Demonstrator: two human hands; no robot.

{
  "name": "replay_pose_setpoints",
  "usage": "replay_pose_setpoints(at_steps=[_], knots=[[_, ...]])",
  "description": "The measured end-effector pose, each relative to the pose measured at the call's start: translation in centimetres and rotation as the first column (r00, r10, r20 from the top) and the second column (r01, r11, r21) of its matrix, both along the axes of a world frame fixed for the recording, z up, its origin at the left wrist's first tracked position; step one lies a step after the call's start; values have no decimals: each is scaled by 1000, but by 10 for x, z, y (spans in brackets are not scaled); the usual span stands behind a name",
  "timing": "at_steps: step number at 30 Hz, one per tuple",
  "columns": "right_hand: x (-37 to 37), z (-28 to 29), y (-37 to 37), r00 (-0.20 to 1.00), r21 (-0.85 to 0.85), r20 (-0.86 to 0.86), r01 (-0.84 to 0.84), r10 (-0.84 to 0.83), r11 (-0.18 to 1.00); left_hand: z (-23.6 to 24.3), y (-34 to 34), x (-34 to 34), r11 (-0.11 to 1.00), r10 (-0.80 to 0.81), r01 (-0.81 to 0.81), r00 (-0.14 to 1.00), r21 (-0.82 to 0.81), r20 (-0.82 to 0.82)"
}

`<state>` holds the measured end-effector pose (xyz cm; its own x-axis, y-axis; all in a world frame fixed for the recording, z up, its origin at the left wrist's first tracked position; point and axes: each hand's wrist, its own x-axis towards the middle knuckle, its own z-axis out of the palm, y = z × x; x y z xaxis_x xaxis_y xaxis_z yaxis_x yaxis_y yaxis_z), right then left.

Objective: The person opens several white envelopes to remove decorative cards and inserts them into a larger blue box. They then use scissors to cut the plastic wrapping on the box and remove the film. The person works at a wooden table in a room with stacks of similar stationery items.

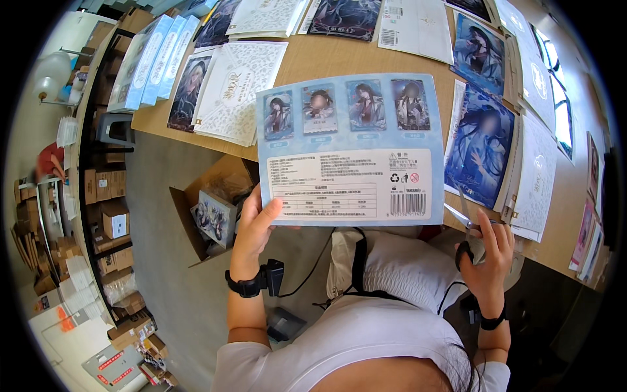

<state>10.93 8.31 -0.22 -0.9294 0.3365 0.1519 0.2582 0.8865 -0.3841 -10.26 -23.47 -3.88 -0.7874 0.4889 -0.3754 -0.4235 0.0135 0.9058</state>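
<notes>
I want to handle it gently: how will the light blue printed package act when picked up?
The light blue package is probably fairly stiff: gripped near its lower left corner, it shows no obvious sag. It seems light, as the left hand alone appears to support it. Its broad, flat shape makes rolling unlikely.

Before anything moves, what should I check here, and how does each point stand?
1. Left hand grips the pale-blue package: ok.
2. Package's printed panel faces the camera: ok.
3. Right hand holds the scissors: ok.
4. Blades apart from the package: cannot tell.
5. Table free of goods on its right: not ok, a blue illustrated print lies there.
6. Cardboard box open: ok.
</notes>
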Motion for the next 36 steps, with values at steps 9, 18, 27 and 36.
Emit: replay_pose_setpoints(at_steps=[9,18,27,36], knots=[[-12,-1,-4,1000,72,-16,-16,17,997,0,-3,-3,998,-57,57,998,-12,-17],[-13,2,-3,999,56,-23,-34,35,998,-8,-3,1,999,-19,21,999,40,-49],[-8,4,-3,999,33,-30,-42,43,999,-4,-8,5,973,35,-104,949,-204,-313],[-9,9,3,994,154,-63,-77,87,985,39,47,22,716,-478,-456,230,-528,-848]])
